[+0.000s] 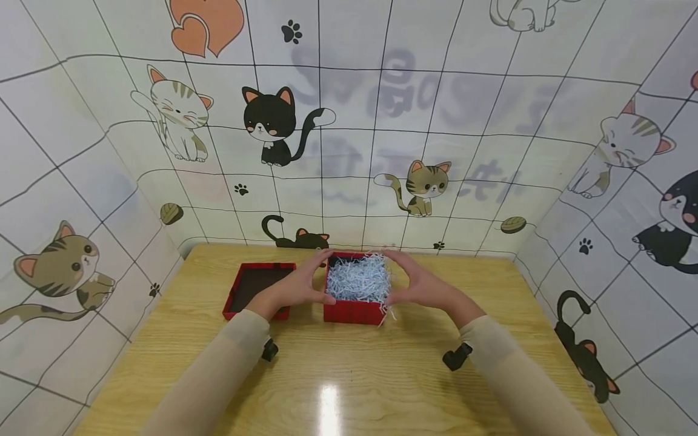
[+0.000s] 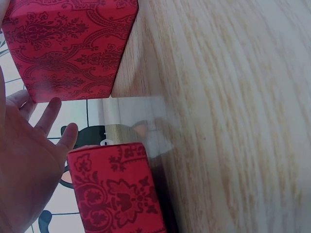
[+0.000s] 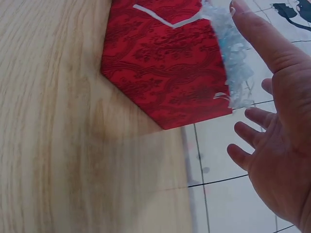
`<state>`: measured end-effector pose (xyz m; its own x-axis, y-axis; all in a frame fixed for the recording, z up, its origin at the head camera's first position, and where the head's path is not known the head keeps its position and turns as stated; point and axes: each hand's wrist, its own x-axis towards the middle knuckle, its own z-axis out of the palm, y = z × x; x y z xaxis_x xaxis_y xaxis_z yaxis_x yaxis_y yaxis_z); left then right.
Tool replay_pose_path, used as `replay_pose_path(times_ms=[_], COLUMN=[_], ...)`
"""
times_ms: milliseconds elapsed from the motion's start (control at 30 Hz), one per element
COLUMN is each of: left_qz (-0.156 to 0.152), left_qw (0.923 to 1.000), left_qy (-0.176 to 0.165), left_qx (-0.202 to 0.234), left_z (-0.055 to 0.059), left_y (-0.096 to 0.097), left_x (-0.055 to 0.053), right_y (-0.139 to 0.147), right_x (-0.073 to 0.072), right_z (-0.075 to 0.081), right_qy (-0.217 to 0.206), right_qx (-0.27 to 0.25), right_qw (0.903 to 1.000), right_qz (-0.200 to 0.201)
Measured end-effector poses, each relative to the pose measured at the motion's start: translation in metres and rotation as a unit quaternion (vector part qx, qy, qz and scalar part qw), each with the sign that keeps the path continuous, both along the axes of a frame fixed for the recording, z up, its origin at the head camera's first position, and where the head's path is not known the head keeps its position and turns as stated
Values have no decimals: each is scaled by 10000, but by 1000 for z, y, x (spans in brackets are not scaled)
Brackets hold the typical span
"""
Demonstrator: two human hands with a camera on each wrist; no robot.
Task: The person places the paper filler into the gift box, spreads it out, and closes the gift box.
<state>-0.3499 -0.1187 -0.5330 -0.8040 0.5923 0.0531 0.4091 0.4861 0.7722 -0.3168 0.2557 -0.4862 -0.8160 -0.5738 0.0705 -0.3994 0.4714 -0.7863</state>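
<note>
A red patterned box (image 1: 354, 312) stands upright on the table, heaped with pale blue shredded paper (image 1: 358, 278). Some strands hang over its right front corner. My left hand (image 1: 299, 286) is at the box's left side, thumb by the front corner and fingers spread toward the back. In the left wrist view its fingertips reach the box's (image 2: 73, 53) edge; contact is unclear. On the other side, my right hand (image 1: 424, 284) curves loosely around the box's right side. In the right wrist view its thumb is by the shredded paper (image 3: 235, 63), the other fingers apart from the box.
To the left lies a shallow red lid (image 1: 256, 287), its dark inside facing up, partly behind my left hand. The wooden table (image 1: 349, 369) meets a cat-printed sheet (image 1: 349, 151) at the back and sides. Dark wrist devices (image 1: 457, 357) sit below the sleeves.
</note>
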Motion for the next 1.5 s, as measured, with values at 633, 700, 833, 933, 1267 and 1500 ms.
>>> replay_pose_path(times_ms=[633, 700, 833, 933, 1267, 1500], left_qz=[3, 20, 39, 42, 39, 72], left_qw=[10000, 10000, 10000, 9999, 9999, 9998], left_qy=[-32, -34, -46, -59, -65, -63], left_qx=[-48, -58, -77, -75, -106, -159], left_z=[3, 3, 4, 4, 5, 4], left_y=[0, 0, 0, 0, 0, 0], left_x=[1, 2, 2, 3, 3, 2], right_y=[-19, -20, -24, -26, -31, -35], right_x=[-6, -7, -7, -7, -5, -5], right_z=[-22, -23, -24, -24, -18, -11], right_qy=[684, 757, 750, 647, 633, 474], right_qx=[5, -68, -229, -335, -495, -625], right_qw=[9964, 9953, 9934, 9921, 9879, 9877], right_qz=[-502, -598, -836, -1021, -1325, -1352])
